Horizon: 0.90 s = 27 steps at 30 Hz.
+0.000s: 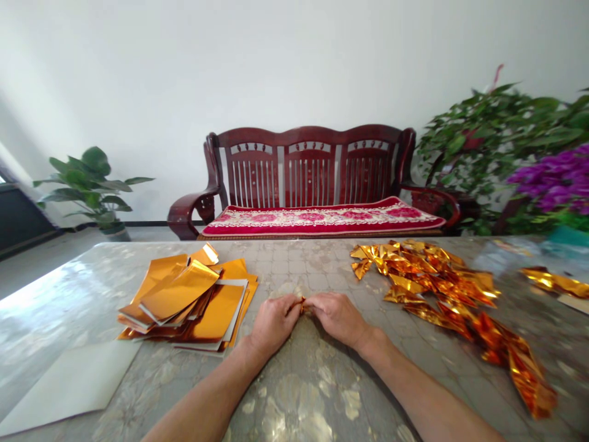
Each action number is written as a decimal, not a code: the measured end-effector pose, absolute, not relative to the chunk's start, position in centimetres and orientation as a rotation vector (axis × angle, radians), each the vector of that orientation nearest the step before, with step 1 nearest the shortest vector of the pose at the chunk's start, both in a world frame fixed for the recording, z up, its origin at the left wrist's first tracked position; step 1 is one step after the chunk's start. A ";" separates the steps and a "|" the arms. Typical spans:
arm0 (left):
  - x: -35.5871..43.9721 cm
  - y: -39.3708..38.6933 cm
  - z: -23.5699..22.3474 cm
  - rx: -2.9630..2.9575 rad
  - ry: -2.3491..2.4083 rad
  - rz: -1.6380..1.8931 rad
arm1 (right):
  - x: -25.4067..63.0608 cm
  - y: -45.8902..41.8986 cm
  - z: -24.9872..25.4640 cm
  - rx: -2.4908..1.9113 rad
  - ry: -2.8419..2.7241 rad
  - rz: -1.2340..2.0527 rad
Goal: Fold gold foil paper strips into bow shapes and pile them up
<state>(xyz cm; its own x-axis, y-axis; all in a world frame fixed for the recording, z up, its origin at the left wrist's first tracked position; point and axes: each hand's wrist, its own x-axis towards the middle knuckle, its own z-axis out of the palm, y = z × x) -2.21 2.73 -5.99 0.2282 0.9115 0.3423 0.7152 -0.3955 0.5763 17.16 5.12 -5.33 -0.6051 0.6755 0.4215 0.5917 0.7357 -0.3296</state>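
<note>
Close together at the middle of the table, my left hand (275,319) and my right hand (339,317) both pinch a small piece of gold foil paper (302,304). Only a sliver of the foil shows between the fingertips; the rest is hidden by the hands. To the left lies a loose stack of gold foil sheets (202,301), some with pale backs showing. Over on the right spreads a heap of crumpled, twisted gold foil pieces (432,276), trailing toward the near right.
A pale sheet (73,380) lies flat at the near left of the patterned table (294,393). Clear plastic (506,255) and another foil piece (559,282) are at the far right. Beyond stands a dark red wooden bench (308,166), with plants on both sides.
</note>
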 end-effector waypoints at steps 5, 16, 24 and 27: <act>-2.0 2.6 -5.9 2.120 1.503 1.029 | 16.8 4.9 -5.3 -0.936 -2.281 0.301; -1.5 2.4 -6.0 2.017 1.474 1.130 | 16.4 4.5 -5.2 -0.991 -2.093 0.492; -1.3 2.1 -5.7 1.963 1.410 1.150 | 16.1 4.3 -5.1 -0.989 -2.054 0.519; -1.2 2.1 -5.8 1.965 1.413 1.169 | 16.0 4.3 -5.2 -0.981 -2.040 0.518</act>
<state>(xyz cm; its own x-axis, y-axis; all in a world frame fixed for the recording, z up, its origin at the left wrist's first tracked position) -1.19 2.11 -5.78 0.1157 0.9204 0.3734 0.5389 -0.3740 0.7548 16.04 4.26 -5.23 -0.3824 0.7875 0.4833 0.4615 0.6160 -0.6385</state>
